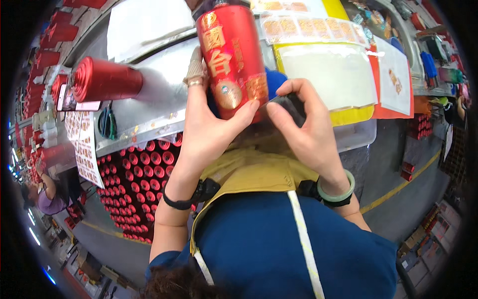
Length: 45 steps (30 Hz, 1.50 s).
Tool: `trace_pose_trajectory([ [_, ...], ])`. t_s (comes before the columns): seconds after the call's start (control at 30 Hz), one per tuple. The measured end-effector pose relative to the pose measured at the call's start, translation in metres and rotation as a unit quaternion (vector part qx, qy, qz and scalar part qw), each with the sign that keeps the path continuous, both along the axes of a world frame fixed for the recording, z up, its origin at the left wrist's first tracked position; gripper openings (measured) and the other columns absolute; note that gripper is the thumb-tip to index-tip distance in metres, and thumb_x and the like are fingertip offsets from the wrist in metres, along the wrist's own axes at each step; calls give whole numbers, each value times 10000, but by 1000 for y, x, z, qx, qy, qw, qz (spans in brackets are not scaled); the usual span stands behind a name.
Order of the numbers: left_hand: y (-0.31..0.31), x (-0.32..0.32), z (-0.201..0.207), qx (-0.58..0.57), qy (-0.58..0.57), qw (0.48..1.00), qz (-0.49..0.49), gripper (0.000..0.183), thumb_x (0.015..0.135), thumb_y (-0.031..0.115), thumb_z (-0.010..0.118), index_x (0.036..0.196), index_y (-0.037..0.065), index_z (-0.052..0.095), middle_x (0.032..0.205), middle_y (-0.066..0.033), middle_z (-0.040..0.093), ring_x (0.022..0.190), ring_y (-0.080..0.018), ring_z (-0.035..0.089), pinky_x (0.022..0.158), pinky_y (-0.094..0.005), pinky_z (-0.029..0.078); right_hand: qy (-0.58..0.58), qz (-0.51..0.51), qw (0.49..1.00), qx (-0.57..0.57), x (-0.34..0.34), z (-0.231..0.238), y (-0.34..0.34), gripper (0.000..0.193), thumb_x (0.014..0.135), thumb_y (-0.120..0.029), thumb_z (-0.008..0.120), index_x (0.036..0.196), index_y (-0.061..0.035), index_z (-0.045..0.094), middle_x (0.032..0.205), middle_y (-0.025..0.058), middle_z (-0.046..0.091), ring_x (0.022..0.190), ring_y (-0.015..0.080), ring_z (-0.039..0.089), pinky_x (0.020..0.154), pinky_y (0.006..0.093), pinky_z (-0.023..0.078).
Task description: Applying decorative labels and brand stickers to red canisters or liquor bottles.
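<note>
While the left hand [211, 127] grips a red bottle [236, 55] above the near edge of the desk [162, 70], thumb across its lower front, the right hand [311, 127] arches beside it, thumb and forefinger curving toward each other; whether that grip holds anything cannot be told.

The big bottle [253, 60] is glossy red with gold lettering and a round gold emblem, while the other bottle [112, 79] is just plain red, from what shows. Apron [249, 174]'s mustard yellow with whitish straps [302, 239] over a deep blue shirt [249, 234], plus a pale green bangle [350, 188] and black wristband [175, 203].
</note>
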State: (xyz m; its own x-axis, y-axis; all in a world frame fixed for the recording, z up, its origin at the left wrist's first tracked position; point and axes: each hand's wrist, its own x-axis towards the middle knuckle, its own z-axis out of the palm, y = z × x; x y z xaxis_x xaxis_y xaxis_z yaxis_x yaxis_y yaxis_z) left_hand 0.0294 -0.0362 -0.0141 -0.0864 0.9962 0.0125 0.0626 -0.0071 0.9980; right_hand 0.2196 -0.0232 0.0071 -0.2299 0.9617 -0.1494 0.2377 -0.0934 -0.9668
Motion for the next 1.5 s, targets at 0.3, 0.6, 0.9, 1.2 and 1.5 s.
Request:
trace_pose_trajectory([
  [0.3,-3,5,5,-34,-33,999,5,995,854,79,812,1595,-38,157,1451,-178,471,1320,-225,528,1096,-373,467,22,1,1000,7,3,-5,4,227,936,-103,699,1080,17,571,931,154,655,848,231,651,798,357,523],
  [0.6,-3,9,8,-31,-75,997,-5,1055,859,-3,776,1641,26,69,1568,-151,361,1416,-237,443,1163,-402,411,15,-3,1000,15,10,-6,7,228,949,-104,693,1097,16,567,955,151,667,867,233,655,802,353,520],
  [0.9,-24,-12,-2,271,485,831,25,828,679,466,922,1404,182,641,1627,-221,339,1463,-431,359,1198,-513,329,32,-8,999,18,18,-6,11,209,972,-93,676,1104,11,552,928,114,655,835,155,628,766,317,511],
  [1.2,-23,-21,-20,351,558,752,1,564,697,354,931,1215,287,720,1488,-163,496,1368,-395,453,1104,-572,450,36,-9,999,36,19,-12,14,271,959,-133,715,1117,6,544,941,118,641,837,185,629,770,335,513],
  [1.5,-18,-13,-23,251,417,873,40,1088,667,352,972,1545,101,380,1570,-270,385,1400,-446,418,1132,-532,367,-293,76,925,232,53,10,124,349,917,-241,741,1197,-76,615,1081,183,622,983,386,641,840,468,523],
])
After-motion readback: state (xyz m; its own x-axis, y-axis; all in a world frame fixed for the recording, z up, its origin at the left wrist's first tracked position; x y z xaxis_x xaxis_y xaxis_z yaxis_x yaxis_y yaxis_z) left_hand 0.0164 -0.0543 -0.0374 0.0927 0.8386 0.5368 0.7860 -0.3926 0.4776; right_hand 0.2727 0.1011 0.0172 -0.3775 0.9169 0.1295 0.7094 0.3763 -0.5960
